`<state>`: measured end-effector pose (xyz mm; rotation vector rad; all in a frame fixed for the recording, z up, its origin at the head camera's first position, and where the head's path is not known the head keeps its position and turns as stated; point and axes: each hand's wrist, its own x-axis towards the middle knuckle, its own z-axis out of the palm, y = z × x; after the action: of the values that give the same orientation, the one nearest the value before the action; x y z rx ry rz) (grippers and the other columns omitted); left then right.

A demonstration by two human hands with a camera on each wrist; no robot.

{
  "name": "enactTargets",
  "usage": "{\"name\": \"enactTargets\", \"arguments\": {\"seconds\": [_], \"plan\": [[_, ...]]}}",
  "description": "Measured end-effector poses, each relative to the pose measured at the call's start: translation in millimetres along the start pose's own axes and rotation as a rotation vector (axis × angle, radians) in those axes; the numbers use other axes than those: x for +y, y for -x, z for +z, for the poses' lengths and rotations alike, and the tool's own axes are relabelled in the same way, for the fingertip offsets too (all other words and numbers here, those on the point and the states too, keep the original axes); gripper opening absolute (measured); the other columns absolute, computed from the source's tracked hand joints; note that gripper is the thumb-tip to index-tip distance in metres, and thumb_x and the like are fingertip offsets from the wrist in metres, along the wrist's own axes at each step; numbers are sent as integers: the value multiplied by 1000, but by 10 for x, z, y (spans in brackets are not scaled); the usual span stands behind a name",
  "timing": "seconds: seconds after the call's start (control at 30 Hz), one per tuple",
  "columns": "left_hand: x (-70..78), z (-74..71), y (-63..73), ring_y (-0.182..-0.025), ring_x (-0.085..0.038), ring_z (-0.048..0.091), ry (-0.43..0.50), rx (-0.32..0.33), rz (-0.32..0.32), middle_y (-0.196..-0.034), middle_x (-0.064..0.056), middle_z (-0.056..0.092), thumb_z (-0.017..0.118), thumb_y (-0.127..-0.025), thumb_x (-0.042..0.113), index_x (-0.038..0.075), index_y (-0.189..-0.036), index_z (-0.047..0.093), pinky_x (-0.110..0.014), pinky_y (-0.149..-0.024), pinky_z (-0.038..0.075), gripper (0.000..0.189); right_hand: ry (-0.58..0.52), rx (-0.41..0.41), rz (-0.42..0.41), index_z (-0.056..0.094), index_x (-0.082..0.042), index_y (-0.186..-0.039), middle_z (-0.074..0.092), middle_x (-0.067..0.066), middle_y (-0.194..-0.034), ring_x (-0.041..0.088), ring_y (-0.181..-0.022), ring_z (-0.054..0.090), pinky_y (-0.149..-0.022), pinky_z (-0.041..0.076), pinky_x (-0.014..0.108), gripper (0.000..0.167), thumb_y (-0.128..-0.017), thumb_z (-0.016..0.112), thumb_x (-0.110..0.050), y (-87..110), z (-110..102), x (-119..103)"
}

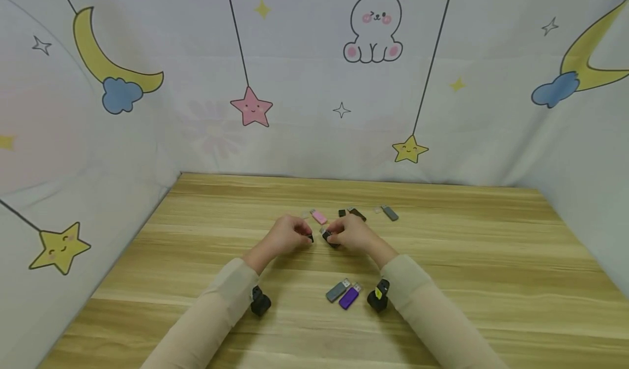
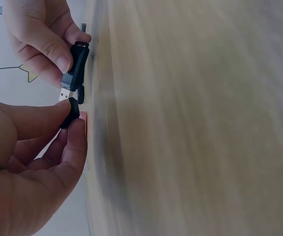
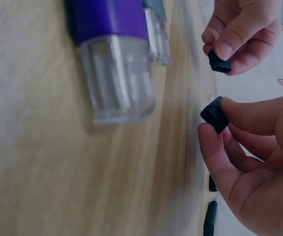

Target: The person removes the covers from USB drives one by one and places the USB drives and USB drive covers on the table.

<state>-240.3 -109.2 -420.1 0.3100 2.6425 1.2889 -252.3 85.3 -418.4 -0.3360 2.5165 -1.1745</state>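
Observation:
My left hand point(image 1: 287, 235) pinches a small black cap point(image 2: 71, 114) between thumb and fingertips. Across from it, my right hand point(image 1: 351, 232) grips a black USB flash drive point(image 2: 75, 66) by its body. The drive's bare metal plug points toward the cap. In the left wrist view, plug and cap are very close; whether they touch I cannot tell. From the right wrist view, the cap's open end faces the drive, and my fingers hide part of both. Both hands are held just over the middle of the wooden table point(image 1: 442, 271).
Behind the hands lie a pink flash drive point(image 1: 319, 216), a black one point(image 1: 357, 214) beside a black cap point(image 1: 342, 213), and a grey one point(image 1: 390, 213) near a clear cap point(image 1: 377, 210). Closer to me are another grey drive point(image 1: 337, 292) and a purple one point(image 1: 349, 297), clear-capped.

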Motion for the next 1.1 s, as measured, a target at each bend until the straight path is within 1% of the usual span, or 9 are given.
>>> {"name": "enactTargets", "arguments": {"seconds": [0.17,0.43,0.9,1.1], "plan": [[-28,20,-16,-77,-13,56,-33,-30,-14,-84,-3,66,74,-81,2,2,-89,70,-26,-70,48,9,13,-1,10,68,1,-108,68,8,-94,13,-68,63,-63,53,25,22,-87,69,-7,-5,16,19],[-44,25,-45,-73,-13,54,-79,-57,-15,-81,-3,66,74,-81,3,2,-88,70,-23,-64,45,8,32,-17,8,68,1,-108,68,8,-95,13,-70,64,-64,54,26,23,-87,69,-7,-29,24,37],[-34,26,-95,-73,-14,55,-125,-79,-25,-84,-3,67,73,-82,5,2,-89,71,-24,-64,47,8,67,-47,29,70,1,-107,69,10,-98,15,-71,65,-64,55,27,22,-87,69,-7,-53,27,24],[-32,32,-103,-74,-14,56,-135,-73,-23,-83,-3,68,74,-81,4,1,-88,71,-25,-65,47,8,73,-52,25,70,0,-107,69,8,-98,14,-70,63,-62,54,26,23,-86,70,-10,-51,4,44]]}}
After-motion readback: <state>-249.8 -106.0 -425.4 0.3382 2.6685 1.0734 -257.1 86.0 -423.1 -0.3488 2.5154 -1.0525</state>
